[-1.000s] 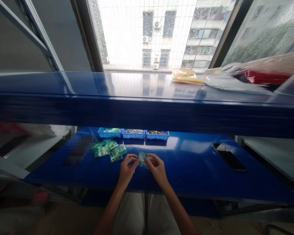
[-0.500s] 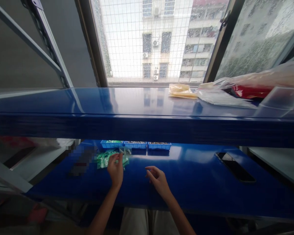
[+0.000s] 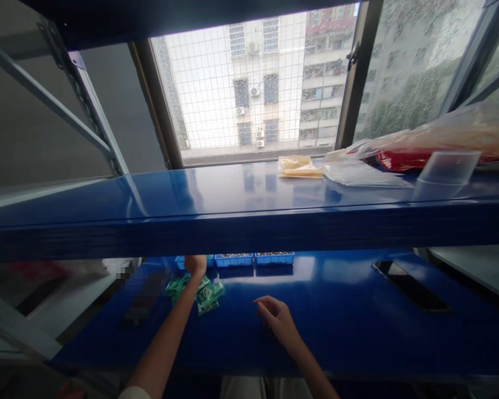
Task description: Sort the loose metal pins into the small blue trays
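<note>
My left hand (image 3: pixel 196 264) reaches to the leftmost blue bin (image 3: pixel 180 263); the upper shelf's edge hides its fingers. Green and clear small plastic packets (image 3: pixel 210 295) lie in a loose pile beneath and beside my left forearm. To the right of that bin stand a middle blue bin (image 3: pixel 234 262) and a right blue bin (image 3: pixel 274 261), both with many small metal-looking pieces. Over the blue tabletop hovers my right hand (image 3: pixel 278 320), its fingers loosely bent and thumb apart from the index finger. I see nothing in it.
A blue shelf (image 3: pixel 233 235) crosses in front, above the bins. On it lie a yellowish packet (image 3: pixel 300 167), clear plastic bags (image 3: pixel 361 173) and a translucent cup (image 3: pixel 451 168). A black phone (image 3: pixel 410 286) rests on the table at the right. A blurred dark patch is at the left.
My left hand has gone from above the packets, where it was near a clear small bag, forward to the left bin. My right hand stays about where it was. The view has tilted up.
</note>
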Demonstrator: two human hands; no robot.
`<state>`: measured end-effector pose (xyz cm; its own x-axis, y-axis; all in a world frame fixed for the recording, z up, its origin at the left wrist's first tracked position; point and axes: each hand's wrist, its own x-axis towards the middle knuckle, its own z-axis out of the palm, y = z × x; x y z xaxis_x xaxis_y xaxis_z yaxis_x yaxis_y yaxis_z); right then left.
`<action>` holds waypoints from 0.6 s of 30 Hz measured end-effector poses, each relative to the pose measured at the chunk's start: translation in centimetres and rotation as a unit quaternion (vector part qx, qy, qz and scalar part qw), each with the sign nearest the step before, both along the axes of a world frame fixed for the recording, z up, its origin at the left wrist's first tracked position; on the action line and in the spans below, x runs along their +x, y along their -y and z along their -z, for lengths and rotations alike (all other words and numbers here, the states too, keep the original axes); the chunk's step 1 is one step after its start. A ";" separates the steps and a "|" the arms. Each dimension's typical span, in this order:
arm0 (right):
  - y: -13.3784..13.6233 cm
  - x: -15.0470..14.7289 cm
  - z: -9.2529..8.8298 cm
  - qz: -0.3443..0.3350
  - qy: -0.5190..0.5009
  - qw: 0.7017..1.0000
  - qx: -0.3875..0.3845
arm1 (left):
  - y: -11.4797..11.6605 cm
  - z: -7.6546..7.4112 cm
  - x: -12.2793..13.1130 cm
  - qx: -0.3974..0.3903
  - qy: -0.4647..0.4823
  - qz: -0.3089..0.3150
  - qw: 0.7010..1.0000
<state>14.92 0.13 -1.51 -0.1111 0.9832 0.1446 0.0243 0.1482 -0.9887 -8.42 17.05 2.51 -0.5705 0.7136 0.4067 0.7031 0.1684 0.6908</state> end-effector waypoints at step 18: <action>0.7 -0.2 -0.2 0.018 0.049 0.997 0.049 | 6.7 -0.5 1.0 0.054 -0.203 0.107 0.972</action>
<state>14.75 -0.58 -1.28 -0.0951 0.9685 0.2301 0.1275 0.2411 -0.9621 -7.41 10.31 2.98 -0.1911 0.7390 0.6461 0.9325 -0.0689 0.3546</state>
